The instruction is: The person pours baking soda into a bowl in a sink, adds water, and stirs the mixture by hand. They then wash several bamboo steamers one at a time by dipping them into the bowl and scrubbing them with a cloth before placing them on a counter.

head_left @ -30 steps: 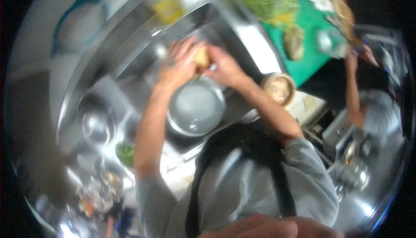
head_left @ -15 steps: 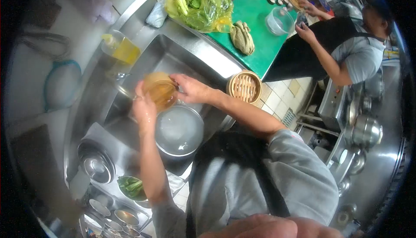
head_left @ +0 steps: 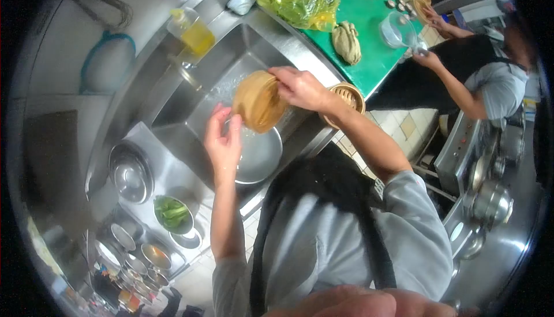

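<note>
Over the metal sink (head_left: 179, 100), my right hand (head_left: 300, 88) grips the rim of a round bamboo steamer (head_left: 259, 102), which is tilted on its side. My left hand (head_left: 224, 138) is at the steamer's lower left edge, with fingers apart; whether its fingertips touch the wood is hard to tell. Water runs from the faucet (head_left: 187, 77) behind the steamer. A round metal bowl (head_left: 259, 158) of cloudy water sits below it in the sink. Another slatted bamboo steamer (head_left: 348, 99) rests at the sink's right edge, partly behind my right forearm.
Beyond the sink, a green board (head_left: 369, 72) holds bagged leafy greens (head_left: 297, 0), a folded cloth (head_left: 346, 43) and a clear container (head_left: 398, 29). A co-worker (head_left: 461, 77) stands at right. Left are a soap bottle (head_left: 196, 35), metal lids (head_left: 131, 173) and a bowl of greens (head_left: 172, 214).
The view has shifted. The steamer has turned further onto its side and moved toward the faucet's water. My left hand's fingers have loosened from around it, while my right hand still grips its rim.
</note>
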`<state>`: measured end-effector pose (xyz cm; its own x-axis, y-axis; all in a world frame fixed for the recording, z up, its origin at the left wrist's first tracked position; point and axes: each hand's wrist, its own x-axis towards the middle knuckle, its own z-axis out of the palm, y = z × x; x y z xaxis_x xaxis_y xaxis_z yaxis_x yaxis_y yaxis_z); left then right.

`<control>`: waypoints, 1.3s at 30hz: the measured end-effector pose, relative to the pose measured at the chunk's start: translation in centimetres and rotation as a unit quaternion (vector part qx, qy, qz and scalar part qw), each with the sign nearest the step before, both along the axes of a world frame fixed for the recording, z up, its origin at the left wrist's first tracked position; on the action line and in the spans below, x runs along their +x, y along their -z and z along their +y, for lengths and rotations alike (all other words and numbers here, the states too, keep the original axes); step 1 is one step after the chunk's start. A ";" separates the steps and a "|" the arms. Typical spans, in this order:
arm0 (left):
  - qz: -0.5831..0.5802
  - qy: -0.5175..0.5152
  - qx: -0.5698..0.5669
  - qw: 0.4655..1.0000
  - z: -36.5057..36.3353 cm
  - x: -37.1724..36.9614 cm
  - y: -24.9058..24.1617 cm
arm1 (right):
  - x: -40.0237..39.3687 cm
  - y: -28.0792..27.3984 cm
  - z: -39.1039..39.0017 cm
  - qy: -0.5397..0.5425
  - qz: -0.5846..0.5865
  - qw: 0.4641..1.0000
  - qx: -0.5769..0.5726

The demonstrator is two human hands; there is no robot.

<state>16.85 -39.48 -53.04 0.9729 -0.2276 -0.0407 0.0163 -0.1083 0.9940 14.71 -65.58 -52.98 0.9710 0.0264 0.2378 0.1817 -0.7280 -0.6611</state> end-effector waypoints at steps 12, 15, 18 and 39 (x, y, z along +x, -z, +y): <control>0.080 -0.040 0.124 0.988 7.3 -4.1 4.9 | -3.2 -0.9 -5.2 0.013 0.042 0.999 -0.010; 0.095 -0.008 0.157 0.983 8.3 -4.4 6.0 | -5.3 -2.5 -8.0 0.110 0.102 0.988 0.031; 0.109 0.020 0.190 0.976 8.1 -4.4 6.8 | -8.2 -2.0 -12.5 0.213 0.164 0.957 0.112; 0.056 0.151 -0.040 0.986 -17.2 0.8 -1.7 | -20.2 4.5 -23.5 0.467 0.203 0.781 0.362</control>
<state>17.62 -56.65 -51.38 0.8504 -0.5133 -0.1151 0.1060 -0.0472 0.9932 -5.46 -89.06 -57.44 0.4850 -0.7371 -0.4706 -0.5364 0.1743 -0.8258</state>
